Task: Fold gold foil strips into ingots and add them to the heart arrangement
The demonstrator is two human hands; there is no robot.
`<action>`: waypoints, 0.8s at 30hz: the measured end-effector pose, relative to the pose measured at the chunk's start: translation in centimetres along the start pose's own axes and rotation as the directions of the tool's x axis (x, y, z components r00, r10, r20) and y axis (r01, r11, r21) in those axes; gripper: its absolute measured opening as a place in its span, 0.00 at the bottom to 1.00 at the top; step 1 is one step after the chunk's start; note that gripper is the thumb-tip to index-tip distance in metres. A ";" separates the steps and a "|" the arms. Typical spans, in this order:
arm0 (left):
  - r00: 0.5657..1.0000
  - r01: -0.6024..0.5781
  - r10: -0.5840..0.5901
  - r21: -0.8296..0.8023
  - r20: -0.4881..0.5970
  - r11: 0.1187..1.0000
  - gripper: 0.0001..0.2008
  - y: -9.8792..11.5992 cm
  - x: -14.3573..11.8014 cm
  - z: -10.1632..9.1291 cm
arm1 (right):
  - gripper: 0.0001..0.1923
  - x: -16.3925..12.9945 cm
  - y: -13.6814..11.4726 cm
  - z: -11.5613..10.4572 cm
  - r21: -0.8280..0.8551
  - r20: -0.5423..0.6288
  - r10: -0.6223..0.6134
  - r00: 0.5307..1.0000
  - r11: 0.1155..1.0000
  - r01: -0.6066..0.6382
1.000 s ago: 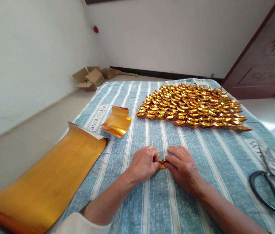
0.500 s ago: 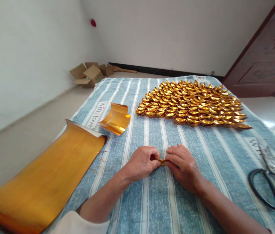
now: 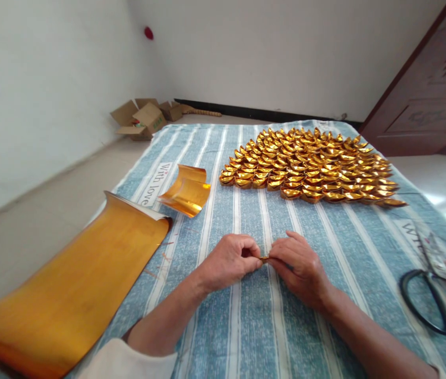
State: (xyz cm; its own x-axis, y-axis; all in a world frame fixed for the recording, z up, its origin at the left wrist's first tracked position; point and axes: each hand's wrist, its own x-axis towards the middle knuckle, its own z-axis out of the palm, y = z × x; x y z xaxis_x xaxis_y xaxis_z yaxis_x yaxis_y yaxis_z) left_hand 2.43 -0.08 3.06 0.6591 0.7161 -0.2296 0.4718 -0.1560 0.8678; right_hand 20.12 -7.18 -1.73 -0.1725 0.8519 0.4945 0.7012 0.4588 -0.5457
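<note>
My left hand (image 3: 228, 260) and my right hand (image 3: 297, 266) meet over the blue striped cloth (image 3: 246, 326). Between their fingertips they pinch a small folded piece of gold paper (image 3: 264, 258), mostly hidden by the fingers. Farther back lies a wide patch of several finished gold paper ingots (image 3: 309, 166) in tight rows. A small curled stack of gold paper squares (image 3: 185, 190) rests to the left of the hands.
A large curled gold foil sheet (image 3: 68, 295) lies at the near left, over the cloth's edge. Black-handled scissors (image 3: 428, 297) lie at the right. Open cardboard boxes (image 3: 141, 118) stand on the floor by the far wall. A dark wooden door (image 3: 428, 100) is at the right.
Both hands have lifted slightly off the cloth with the gold piece squeezed smaller between the fingertips. The view has tilted down a little.
</note>
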 end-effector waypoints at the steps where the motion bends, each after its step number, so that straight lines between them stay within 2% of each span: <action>1: 1.000 0.007 -0.007 -0.025 0.004 1.000 0.02 0.0 0.0 0.0 | 0.09 0.0 0.0 -0.1 0.000 0.013 0.011 1.000 1.000 -0.011; 5: 0.999 0.045 -0.043 -0.123 0.014 0.991 0.04 0.3 0.0 -0.1 | 0.09 0.1 0.0 -0.3 0.027 0.048 0.048 0.998 0.998 -0.049; 9: 0.992 0.117 -0.104 -0.217 0.071 0.969 0.06 0.4 0.1 -0.2 | 0.09 0.2 0.1 -0.3 0.097 0.075 0.087 0.993 0.991 -0.094; 15: 0.983 0.178 -0.155 -0.326 0.093 0.929 0.08 -0.4 0.5 -0.1 | 0.06 0.2 0.2 -0.2 0.213 0.059 0.160 0.985 0.962 -0.170; 24: 0.982 0.184 -0.152 -0.371 0.113 0.910 0.08 -1.0 0.8 -0.2 | 0.10 0.9 -0.2 -0.5 0.159 0.107 0.135 0.985 0.976 -0.151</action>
State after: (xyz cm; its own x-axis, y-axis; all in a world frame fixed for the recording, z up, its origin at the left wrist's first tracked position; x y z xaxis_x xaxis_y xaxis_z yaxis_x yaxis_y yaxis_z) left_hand 2.34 0.77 2.17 0.6413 0.6502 -0.4074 0.3335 0.2420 0.9112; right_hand 20.11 -6.61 -0.81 -0.1491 0.9281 0.3413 0.5999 0.3593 -0.7148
